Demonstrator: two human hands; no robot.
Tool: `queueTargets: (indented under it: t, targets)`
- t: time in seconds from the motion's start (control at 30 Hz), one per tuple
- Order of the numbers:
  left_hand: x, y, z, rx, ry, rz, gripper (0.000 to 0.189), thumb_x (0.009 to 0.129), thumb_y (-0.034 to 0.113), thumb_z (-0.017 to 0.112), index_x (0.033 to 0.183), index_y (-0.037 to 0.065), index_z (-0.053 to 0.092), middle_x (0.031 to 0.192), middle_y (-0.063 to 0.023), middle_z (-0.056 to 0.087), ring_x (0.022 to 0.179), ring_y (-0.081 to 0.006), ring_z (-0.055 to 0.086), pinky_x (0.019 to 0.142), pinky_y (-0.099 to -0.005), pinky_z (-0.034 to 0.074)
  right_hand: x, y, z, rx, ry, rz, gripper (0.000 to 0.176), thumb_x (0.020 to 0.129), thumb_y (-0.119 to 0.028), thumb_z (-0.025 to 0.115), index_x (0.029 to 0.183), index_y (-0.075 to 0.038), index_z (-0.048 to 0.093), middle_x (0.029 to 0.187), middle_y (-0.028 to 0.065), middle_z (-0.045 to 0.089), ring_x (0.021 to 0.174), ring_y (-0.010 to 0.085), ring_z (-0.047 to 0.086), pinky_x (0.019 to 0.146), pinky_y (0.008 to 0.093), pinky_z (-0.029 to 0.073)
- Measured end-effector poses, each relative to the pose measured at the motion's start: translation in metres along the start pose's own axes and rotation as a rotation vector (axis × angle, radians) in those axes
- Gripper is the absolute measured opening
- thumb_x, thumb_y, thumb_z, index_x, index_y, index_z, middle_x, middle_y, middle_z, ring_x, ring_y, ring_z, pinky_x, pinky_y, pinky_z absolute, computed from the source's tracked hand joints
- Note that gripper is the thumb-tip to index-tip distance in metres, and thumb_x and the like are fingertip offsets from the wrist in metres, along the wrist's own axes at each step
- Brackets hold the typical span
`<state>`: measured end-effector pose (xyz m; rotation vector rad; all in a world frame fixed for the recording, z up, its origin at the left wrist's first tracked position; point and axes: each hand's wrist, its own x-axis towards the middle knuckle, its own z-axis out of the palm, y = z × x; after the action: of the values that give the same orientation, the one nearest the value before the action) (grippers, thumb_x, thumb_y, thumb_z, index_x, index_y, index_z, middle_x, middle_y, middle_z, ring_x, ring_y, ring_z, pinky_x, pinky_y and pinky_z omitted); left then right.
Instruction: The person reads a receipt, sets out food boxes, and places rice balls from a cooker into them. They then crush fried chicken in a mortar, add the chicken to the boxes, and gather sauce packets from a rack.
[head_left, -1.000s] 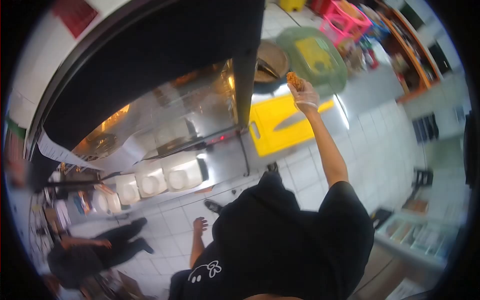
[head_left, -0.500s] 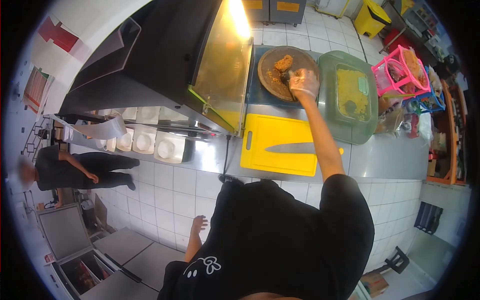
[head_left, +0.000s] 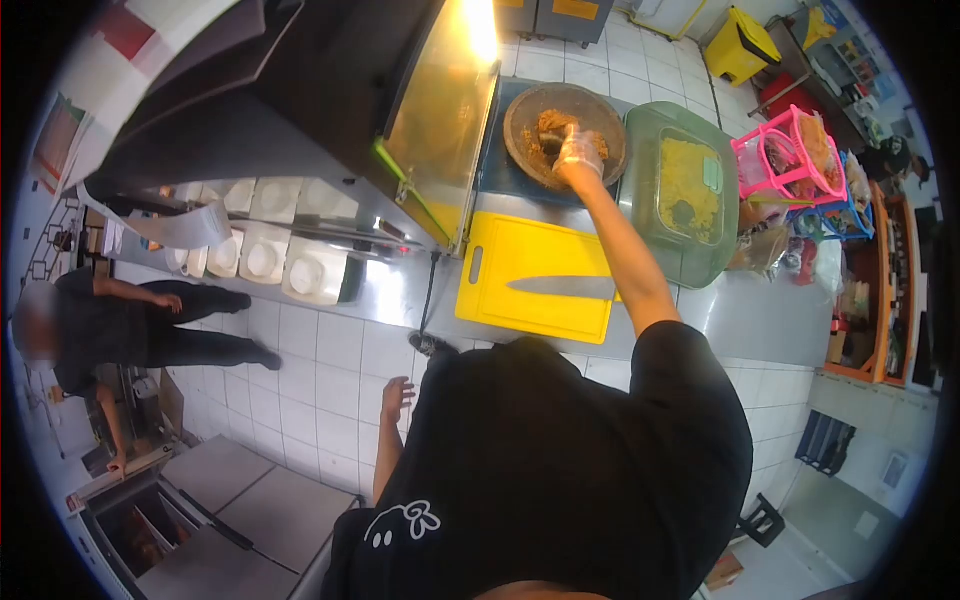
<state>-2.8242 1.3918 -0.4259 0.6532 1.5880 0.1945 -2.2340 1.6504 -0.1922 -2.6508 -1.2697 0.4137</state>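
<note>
My right hand [head_left: 578,158], in a clear plastic glove, is closed around a dark stone pestle [head_left: 550,144] inside a wide stone mortar [head_left: 520,160]. Orange-brown, crumbly fried food [head_left: 556,121] lies in the bowl around the pestle and beside my fingers. My left hand [head_left: 398,398] hangs low over the floor at my side, holding nothing, with its fingers apart. Nearer my body than the mortar is a yellow cutting board [head_left: 530,315], and a large knife [head_left: 562,287] lies across it under my right forearm.
Right of the mortar sits a green lidded tub [head_left: 650,255], then a pink basket [head_left: 765,185]. A lit display cabinet [head_left: 425,130] stands left, with white bowls [head_left: 305,275] below. Far left, a co-worker [head_left: 120,315] has a hand on a chest freezer's lid [head_left: 125,478].
My right hand and the pestle have shifted within the mortar, and the food looks more spread out. The co-worker's freezer lid has swung to edge-on. The whole view has shifted slightly.
</note>
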Motion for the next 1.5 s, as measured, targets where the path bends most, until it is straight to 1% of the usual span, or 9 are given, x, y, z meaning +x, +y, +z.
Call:
queueTargets:
  t: [0.2,0.37,0.77,0.83,1.03,1.1,1.37,1.43,1.5]
  targets:
    - [0.001,-0.030,0.000,0.028,0.005,-0.122,0.047,0.091,0.038,0.050,0.127,0.009,0.054,0.108,-0.0118,0.064,0.086,-0.0245,0.061,0.071,-0.0418,0.049,0.032,0.018,0.030,0.102,-0.177,-0.242,0.076,0.074,-0.010,0.071,0.142,-0.008,0.038,0.125,0.0269,0.058,0.120,0.0386,0.056,0.100,0.0415,0.046]
    - [0.010,-0.061,-0.012,0.349,-0.081,-0.064,0.044,0.090,0.035,0.049,0.126,0.010,0.055,0.102,-0.0094,0.061,0.086,-0.0240,0.058,0.071,-0.0424,0.048,0.014,0.021,0.025,0.491,-0.321,-0.076,0.081,0.076,-0.011,0.073,0.148,-0.009,0.034,0.118,0.0214,0.062,0.114,0.0304,0.058,0.097,0.0379,0.045]
    - [0.006,-0.026,0.008,-0.009,0.031,-0.133,0.047,0.090,0.035,0.045,0.128,0.008,0.053,0.117,-0.0155,0.063,0.091,-0.0268,0.062,0.072,-0.0421,0.050,0.065,0.070,-0.054,0.555,-0.189,-0.015,0.043,0.091,-0.025,0.065,0.129,-0.007,0.056,0.096,0.0158,0.069,0.085,0.0234,0.064,0.081,0.0346,0.049]
    - [0.003,-0.029,0.009,0.089,0.016,-0.153,0.046,0.091,0.035,0.045,0.127,0.008,0.054,0.116,-0.0160,0.063,0.092,-0.0278,0.063,0.074,-0.0432,0.051,0.085,0.084,0.006,0.032,0.006,-0.198,0.043,0.085,-0.023,0.070,0.121,-0.005,0.057,0.088,0.0140,0.068,0.075,0.0244,0.061,0.079,0.0384,0.048]
    - [0.000,-0.048,0.011,-0.001,0.036,-0.121,0.048,0.091,0.042,0.047,0.127,0.011,0.055,0.114,-0.0156,0.064,0.093,-0.0289,0.064,0.075,-0.0457,0.052,0.103,0.054,-0.046,0.269,-0.367,-0.074,0.055,0.081,-0.018,0.066,0.130,-0.002,0.047,0.100,0.0167,0.069,0.087,0.0301,0.066,0.089,0.0392,0.049]
    - [-0.011,-0.056,0.008,-0.019,0.048,-0.125,0.049,0.090,0.042,0.048,0.127,0.011,0.054,0.114,-0.0165,0.064,0.091,-0.0290,0.063,0.074,-0.0465,0.052,0.125,0.091,0.031,-0.229,-0.113,-0.299,0.056,0.083,-0.021,0.064,0.131,0.001,0.045,0.094,0.0173,0.068,0.082,0.0277,0.066,0.078,0.0384,0.053]
    - [-0.034,-0.079,0.014,0.084,0.029,-0.111,0.045,0.091,0.042,0.049,0.124,0.012,0.056,0.110,-0.0119,0.063,0.088,-0.0228,0.059,0.069,-0.0396,0.048,0.083,0.056,-0.004,-0.262,-0.184,-0.386,0.044,0.089,-0.017,0.051,0.129,0.002,0.052,0.095,0.0229,0.069,0.087,0.0287,0.068,0.070,0.0395,0.056]
    - [-0.044,-0.084,0.008,0.287,-0.057,-0.036,0.046,0.092,0.044,0.048,0.124,0.012,0.057,0.110,-0.0109,0.063,0.089,-0.0228,0.058,0.071,-0.0413,0.048,0.115,0.027,-0.026,-0.537,-0.455,-0.329,0.049,0.087,-0.017,0.054,0.132,0.002,0.048,0.096,0.0206,0.069,0.089,0.0285,0.067,0.077,0.0386,0.055]
    - [-0.040,-0.089,0.006,0.108,-0.008,-0.185,0.047,0.092,0.046,0.048,0.124,0.013,0.057,0.109,-0.0095,0.063,0.091,-0.0224,0.058,0.073,-0.0420,0.047,0.133,0.039,-0.021,-0.857,-0.525,-0.721,0.055,0.084,-0.019,0.059,0.134,-0.003,0.045,0.102,0.0213,0.066,0.094,0.0299,0.065,0.080,0.0389,0.053]
